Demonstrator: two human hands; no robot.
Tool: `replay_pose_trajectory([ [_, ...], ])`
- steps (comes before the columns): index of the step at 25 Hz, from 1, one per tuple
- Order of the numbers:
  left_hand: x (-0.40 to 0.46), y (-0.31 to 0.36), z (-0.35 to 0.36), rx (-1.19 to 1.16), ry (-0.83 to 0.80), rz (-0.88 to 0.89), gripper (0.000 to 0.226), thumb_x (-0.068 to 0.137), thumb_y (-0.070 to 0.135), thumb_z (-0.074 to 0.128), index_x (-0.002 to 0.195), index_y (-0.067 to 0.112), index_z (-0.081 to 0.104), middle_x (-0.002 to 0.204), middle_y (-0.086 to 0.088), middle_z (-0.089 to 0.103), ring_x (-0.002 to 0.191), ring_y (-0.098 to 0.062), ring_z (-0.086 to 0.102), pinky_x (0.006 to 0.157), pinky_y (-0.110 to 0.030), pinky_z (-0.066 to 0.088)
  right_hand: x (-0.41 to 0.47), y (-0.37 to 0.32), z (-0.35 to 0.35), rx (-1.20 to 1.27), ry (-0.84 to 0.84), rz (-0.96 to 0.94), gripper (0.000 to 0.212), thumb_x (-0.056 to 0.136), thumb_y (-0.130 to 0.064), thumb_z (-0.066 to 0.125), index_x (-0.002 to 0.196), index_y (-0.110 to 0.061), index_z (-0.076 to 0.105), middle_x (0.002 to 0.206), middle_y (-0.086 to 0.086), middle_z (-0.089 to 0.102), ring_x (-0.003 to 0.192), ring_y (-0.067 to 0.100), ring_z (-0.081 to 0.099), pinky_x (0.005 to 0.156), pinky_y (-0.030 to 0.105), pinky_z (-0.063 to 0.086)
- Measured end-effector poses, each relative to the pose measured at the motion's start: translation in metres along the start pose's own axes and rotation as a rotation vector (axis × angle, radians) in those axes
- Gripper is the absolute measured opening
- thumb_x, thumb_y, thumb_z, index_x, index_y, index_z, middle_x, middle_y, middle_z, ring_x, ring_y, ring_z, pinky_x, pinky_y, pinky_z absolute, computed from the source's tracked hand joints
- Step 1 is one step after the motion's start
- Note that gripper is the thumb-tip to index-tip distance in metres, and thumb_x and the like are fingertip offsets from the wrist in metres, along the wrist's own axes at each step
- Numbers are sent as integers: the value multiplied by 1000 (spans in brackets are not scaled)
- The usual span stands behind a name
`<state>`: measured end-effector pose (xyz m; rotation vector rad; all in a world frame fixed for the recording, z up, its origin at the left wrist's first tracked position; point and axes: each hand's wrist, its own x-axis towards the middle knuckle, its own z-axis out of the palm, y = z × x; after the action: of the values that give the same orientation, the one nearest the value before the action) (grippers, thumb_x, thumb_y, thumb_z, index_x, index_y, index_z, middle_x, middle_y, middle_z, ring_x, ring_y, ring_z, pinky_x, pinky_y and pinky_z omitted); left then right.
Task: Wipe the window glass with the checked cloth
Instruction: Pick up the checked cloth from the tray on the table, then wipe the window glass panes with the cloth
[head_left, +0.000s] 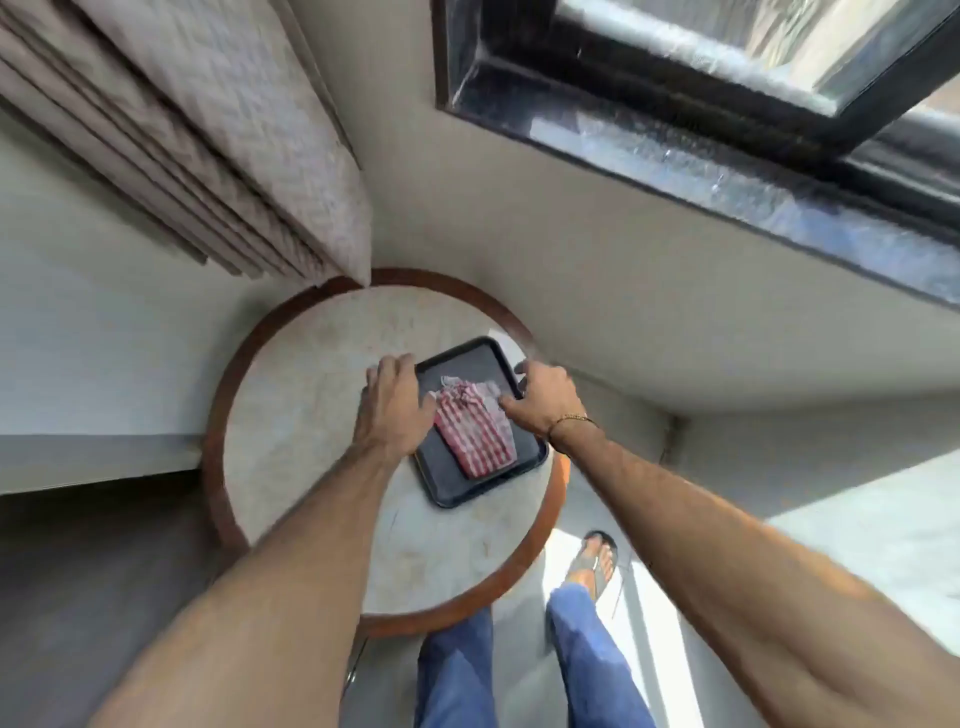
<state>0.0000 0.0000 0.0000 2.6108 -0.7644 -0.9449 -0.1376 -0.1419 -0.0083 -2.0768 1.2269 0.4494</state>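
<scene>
Round pale-topped table (311, 395) with brown rim, dark tray (447, 483) directly on it.

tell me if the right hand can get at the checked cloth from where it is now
Probably yes. The right hand is at the tray's far right edge, fingertips right beside the checked cloth, which lies uncovered. The left hand sits at the other edge, not blocking it.

head view | looks steeply down | near round table (311, 374), windowsill (727, 182)

The window glass (810, 47) is cut off by the top and right edges. The tray (457, 488) rim is partly hidden by both hands; their grip cannot be determined.
</scene>
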Motion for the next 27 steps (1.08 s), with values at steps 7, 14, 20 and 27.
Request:
replay_pose_trajectory([
  [7,33,-11,129,-468,-40,-555,49,94,10,69,140,1,56,144,-24,60,129,-42,63,109,-44,54,50,28,116,174,-7,222,48,80,-18,79,124,-7,62,128,17,66,114,37,67,99,40,56],
  [14,30,10,112,-908,-90,-696,17,92,2,56,94,7,72,113,-19,78,86,-27,70,73,-34,56,47,38,85,434,-146,399,38,82,-2,77,61,-18,51,68,0,52,64,17,51,48,21,41],
  [20,-16,96,-7,-1004,-226,-429,27,95,8,59,119,9,72,113,-12,77,99,-26,71,80,-36,56,-28,19,-57,1059,-252,394,17,86,-6,85,100,-6,75,99,14,77,75,18,76,72,32,68],
  [27,-72,254,-201,-1017,-395,184,19,95,7,64,110,13,74,92,-3,76,85,-18,67,81,-30,55,-117,-23,-294,1298,-136,-94,18,89,-1,82,104,-9,78,95,8,83,83,18,79,85,37,67],
])
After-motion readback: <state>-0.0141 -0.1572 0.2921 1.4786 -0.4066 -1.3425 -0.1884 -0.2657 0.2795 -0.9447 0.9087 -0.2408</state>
